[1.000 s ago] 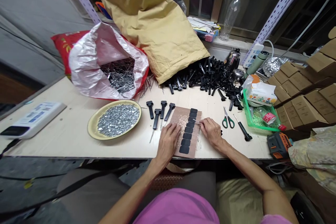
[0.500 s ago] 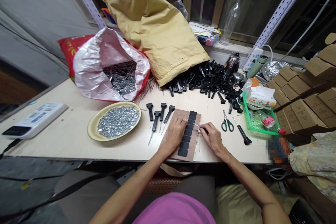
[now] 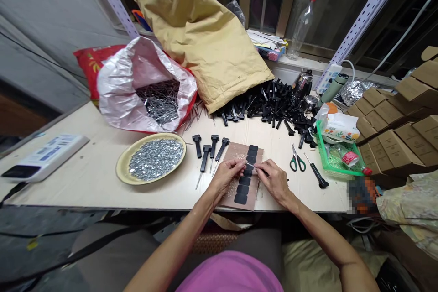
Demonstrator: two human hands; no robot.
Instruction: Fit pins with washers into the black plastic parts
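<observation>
A brown board [image 3: 236, 152] with a row of black pads [image 3: 247, 173] lies at the table's near edge. Over it my right hand [image 3: 275, 181] is closed on a black-handled tool with a thin metal rod [image 3: 251, 165] pointing left. My left hand [image 3: 226, 175] is pinched at the rod's tip, fingers together on something too small to make out. Three black-handled tools [image 3: 209, 147] lie just left of the board.
A yellow plate of small metal washers [image 3: 152, 158] sits to the left, with an open bag of metal rods [image 3: 155, 97] behind it. A brown sack [image 3: 205, 36] spills black handles [image 3: 273, 102]. Scissors [image 3: 296, 159], a green basket [image 3: 333, 153] and cardboard boxes [image 3: 393, 123] are to the right.
My left hand has lifted off the board and moved right, meeting the tip of the rod held in my right hand. The right hand has stayed roughly in place.
</observation>
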